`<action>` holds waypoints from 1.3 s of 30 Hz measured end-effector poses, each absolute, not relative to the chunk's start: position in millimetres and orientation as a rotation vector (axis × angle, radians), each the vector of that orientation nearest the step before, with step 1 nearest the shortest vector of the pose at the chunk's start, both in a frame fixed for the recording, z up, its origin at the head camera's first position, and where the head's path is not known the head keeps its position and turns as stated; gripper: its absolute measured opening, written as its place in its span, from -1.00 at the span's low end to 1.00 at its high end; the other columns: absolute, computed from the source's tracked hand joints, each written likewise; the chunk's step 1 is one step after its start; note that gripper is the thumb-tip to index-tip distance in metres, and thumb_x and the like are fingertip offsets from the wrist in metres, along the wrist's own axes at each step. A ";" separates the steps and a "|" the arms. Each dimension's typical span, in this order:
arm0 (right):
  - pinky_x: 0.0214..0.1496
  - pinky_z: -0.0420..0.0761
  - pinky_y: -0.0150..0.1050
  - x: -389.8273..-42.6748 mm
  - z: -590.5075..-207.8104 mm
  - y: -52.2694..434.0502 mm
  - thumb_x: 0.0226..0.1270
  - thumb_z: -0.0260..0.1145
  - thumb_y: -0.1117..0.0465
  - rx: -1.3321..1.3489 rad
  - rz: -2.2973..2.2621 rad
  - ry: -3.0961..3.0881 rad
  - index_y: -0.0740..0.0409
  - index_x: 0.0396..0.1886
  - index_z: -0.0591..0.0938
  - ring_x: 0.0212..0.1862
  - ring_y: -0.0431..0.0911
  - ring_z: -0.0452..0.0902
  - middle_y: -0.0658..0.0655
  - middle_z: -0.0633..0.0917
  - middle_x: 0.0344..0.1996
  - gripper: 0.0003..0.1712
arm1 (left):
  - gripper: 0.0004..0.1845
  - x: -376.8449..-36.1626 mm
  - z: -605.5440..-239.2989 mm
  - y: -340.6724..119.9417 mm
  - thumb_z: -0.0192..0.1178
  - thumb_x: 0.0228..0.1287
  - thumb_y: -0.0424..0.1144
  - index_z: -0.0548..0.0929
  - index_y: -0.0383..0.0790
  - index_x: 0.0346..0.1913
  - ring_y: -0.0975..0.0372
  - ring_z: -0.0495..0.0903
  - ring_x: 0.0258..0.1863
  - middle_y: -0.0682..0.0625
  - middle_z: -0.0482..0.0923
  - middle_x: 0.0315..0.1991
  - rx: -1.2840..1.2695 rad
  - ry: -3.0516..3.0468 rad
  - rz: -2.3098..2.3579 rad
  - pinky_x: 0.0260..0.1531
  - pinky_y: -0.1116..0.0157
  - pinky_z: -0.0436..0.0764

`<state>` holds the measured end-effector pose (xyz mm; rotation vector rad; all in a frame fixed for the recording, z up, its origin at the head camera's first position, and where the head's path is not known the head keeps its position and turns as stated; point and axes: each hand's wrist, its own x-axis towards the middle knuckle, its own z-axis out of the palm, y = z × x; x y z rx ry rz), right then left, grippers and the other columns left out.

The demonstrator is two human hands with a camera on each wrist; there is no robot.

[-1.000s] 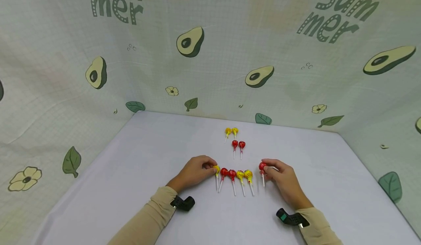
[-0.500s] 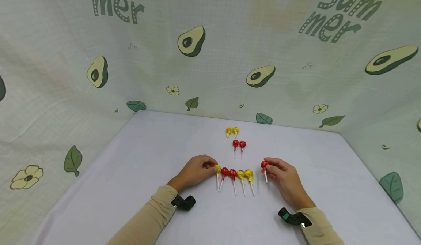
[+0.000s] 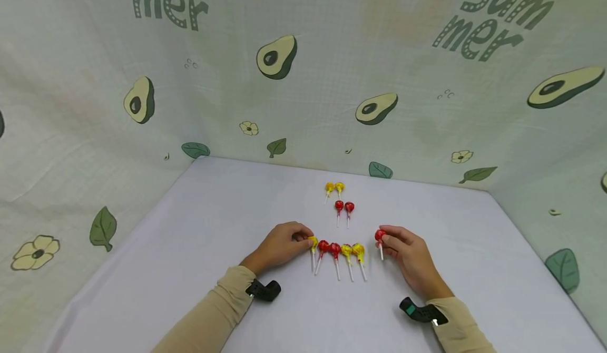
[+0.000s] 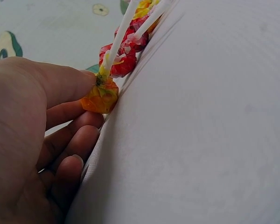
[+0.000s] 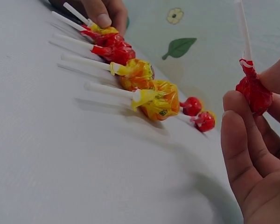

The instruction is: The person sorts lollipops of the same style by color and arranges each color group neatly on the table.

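At the left end of a row of lollipops, my left hand (image 3: 283, 245) pinches a yellow lollipop (image 4: 102, 95) by its wrapped head, thumb on top, the head right at the cloth. Beside it in the row come two red lollipops (image 3: 323, 246), then two yellow lollipops (image 5: 161, 100), sticks pointing toward me. To the right of the row, my right hand (image 3: 411, 255) holds another red lollipop (image 5: 255, 93) between thumb and fingers. In the right wrist view this one is raised off the table, its white stick sticking out from the fingers.
Farther back on the white-covered table (image 3: 237, 200) lie two more red lollipops (image 3: 349, 207), and behind them two yellow lollipops (image 3: 339, 187). A printed fabric backdrop (image 3: 322, 110) with avocados and leaves hangs along the table's back and sides.
The red lollipop in my right hand has come up slightly and its stick has shifted in angle. My left hand keeps its pinch on the yellow lollipop; the row is unchanged.
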<state>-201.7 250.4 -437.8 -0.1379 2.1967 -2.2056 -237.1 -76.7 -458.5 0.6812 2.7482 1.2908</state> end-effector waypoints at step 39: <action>-0.01 0.60 -0.39 -259.4 -431.9 234.8 0.53 0.22 0.14 0.029 -1.972 2.455 0.29 0.30 0.52 0.01 -0.04 0.62 0.27 0.61 0.13 -0.53 | -0.83 -233.1 -456.4 -79.4 0.27 0.36 -0.13 0.73 -0.02 -0.06 0.37 0.52 -0.28 0.26 0.55 -0.28 0.744 2.758 1.262 -0.23 0.34 0.53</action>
